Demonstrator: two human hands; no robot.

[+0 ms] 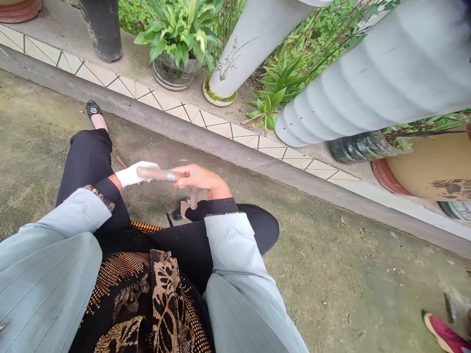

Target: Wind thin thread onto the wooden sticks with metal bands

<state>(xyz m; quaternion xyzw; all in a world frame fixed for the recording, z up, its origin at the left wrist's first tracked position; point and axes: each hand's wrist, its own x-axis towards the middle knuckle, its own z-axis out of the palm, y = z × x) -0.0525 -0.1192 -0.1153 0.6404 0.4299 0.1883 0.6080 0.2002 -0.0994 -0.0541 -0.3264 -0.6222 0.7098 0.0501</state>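
Both hands meet mid-frame: the gloved left hand [135,174] and bare right hand [196,177] clamp a thin stick [157,173]. It is blurry. A loose grip could drop it on the concrete floor [331,264].

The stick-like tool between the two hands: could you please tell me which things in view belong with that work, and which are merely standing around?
In hand:
- left hand, in a white glove
- right hand, bare
- stick-like tool with a metal band, held between them

Standing about:
- potted plant
- white vase
- ribbed grey pot
- tiled ledge
- pink shoe
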